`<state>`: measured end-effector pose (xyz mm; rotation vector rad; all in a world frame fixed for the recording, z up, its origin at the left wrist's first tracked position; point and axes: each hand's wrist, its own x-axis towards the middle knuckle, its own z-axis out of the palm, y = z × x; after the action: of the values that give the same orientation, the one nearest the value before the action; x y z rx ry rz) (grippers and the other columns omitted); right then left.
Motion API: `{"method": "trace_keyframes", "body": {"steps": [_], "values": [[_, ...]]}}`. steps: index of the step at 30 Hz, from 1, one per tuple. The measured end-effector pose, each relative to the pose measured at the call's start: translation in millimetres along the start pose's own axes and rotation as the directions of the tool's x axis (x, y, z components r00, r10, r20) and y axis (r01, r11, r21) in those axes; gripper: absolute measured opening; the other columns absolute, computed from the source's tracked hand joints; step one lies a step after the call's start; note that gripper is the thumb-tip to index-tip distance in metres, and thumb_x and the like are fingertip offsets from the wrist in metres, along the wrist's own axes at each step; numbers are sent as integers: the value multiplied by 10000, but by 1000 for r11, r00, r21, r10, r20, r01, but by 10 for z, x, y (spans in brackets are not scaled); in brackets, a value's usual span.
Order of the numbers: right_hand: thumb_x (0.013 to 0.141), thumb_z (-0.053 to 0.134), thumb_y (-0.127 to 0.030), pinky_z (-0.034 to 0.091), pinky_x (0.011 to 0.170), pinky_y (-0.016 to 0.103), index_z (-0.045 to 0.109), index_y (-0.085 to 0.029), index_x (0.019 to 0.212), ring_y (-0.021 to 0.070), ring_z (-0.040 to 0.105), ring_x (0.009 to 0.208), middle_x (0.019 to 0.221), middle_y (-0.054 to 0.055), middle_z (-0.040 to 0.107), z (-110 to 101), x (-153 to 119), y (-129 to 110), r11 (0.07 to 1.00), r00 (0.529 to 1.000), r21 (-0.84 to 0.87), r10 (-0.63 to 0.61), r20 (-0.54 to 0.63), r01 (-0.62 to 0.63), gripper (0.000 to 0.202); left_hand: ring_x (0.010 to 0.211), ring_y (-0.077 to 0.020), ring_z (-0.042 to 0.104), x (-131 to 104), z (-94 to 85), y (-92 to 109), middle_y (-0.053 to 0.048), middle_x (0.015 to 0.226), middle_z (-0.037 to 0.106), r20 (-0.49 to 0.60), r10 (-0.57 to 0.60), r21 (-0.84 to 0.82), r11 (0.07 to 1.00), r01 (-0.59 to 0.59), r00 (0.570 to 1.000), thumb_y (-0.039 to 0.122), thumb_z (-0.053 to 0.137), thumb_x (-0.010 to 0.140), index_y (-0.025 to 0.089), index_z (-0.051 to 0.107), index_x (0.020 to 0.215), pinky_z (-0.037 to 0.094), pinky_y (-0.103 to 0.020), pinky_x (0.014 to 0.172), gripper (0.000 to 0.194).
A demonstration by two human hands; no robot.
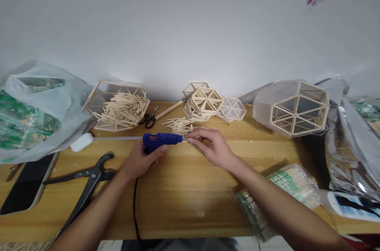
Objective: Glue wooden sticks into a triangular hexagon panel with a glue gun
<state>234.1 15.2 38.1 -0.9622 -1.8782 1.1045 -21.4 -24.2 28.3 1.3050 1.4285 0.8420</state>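
Observation:
My left hand (145,160) is wrapped around a blue hot glue gun (162,139), held level with its nozzle to the right. A long translucent glue stick (118,138) sticks out of its back end. At the nozzle, my right hand (211,146) pinches what looks like a short wooden stick (191,128), mostly hidden by the fingers. Just behind lies a loose pile of short sticks (178,125). Stacked hexagonal stick frames (206,102) stand beyond it, beside a small covered hexagon (232,108).
A stick-filled frame (123,110), scissors (151,118), pliers (92,175), phone (28,183) and plastic bag (68,100) are on the left. A large hexagonal lantern-like frame (292,108), bagged sticks (291,183) and power strip (350,205) are on the right. A black cord (135,207) hangs over the front edge.

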Motion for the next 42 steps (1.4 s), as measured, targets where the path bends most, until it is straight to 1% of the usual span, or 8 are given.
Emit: {"method": "trace_keyframes", "body": {"steps": [4, 7, 10, 16, 21, 27, 36, 42], "values": [[954, 741, -385, 515, 750, 316, 786, -213, 941, 189, 684, 851, 947, 63, 774, 16, -4, 34, 987, 996, 137, 86, -27, -82, 179, 402, -109, 505, 6, -2, -7, 18, 460, 560, 33, -5, -52, 999, 7, 999, 580, 753, 801, 176, 658, 684, 397, -215, 415, 431], [871, 817, -468, 476, 672, 287, 776, -197, 902, 153, 626, 736, 831, 30, 734, 4, 16, 43, 936, 980, 289, 196, 39, -199, 276, 424, -114, 522, 11, -17, -21, -7, 511, 599, 46, -31, -122, 992, 37, 998, 617, 766, 783, 160, 672, 712, 418, -221, 421, 472], [788, 883, -497, 446, 615, 258, 742, -184, 867, 119, 565, 656, 743, -9, 675, -29, 41, 16, 858, 955, 418, 264, 137, -298, 353, 446, -119, 540, 12, -41, -9, -57, 616, 675, 121, -72, -215, 972, 97, 990, 671, 784, 737, 144, 685, 737, 428, -232, 414, 536], [779, 908, -427, 487, 618, 238, 683, -179, 836, 101, 580, 633, 727, -22, 670, -63, 40, -57, 737, 908, 553, 204, 367, -389, 340, 481, -142, 565, 4, -77, -17, -97, 665, 711, 294, -97, -318, 928, 193, 951, 715, 803, 680, 147, 697, 729, 428, -242, 414, 580], [791, 908, -403, 495, 630, 236, 666, -173, 839, 101, 589, 638, 728, -21, 663, -39, 10, -65, 669, 878, 608, 149, 455, -428, 337, 492, -154, 575, -7, -71, -79, -101, 684, 725, 365, -94, -365, 901, 235, 926, 679, 809, 696, 165, 736, 743, 420, -247, 405, 521], [827, 890, -367, 468, 640, 225, 663, -159, 852, 90, 575, 639, 729, -25, 641, -54, -1, -62, 650, 868, 622, 122, 481, -437, 309, 460, -137, 548, 0, -54, -36, -84, 637, 705, 344, -77, -369, 905, 210, 936, 684, 824, 671, 163, 728, 716, 415, -239, 397, 531], [843, 880, -378, 476, 661, 233, 645, -166, 883, 98, 583, 671, 763, -23, 640, -74, 4, -59, 668, 866, 611, 102, 490, -425, 318, 480, -146, 582, -36, -94, -61, -91, 621, 715, 201, -34, -351, 930, 105, 979, 599, 884, 646, 124, 735, 744, 441, -235, 414, 507], [864, 864, -404, 453, 643, 232, 619, -162, 897, 100, 582, 667, 759, -18, 636, -64, -18, -71, 644, 830, 621, 41, 557, -448, 347, 506, -154, 607, -53, -117, -74, -95, 634, 732, 282, 17, -376, 922, 94, 959, 595, 890, 651, 109, 749, 750, 434, -222, 409, 516]]}}
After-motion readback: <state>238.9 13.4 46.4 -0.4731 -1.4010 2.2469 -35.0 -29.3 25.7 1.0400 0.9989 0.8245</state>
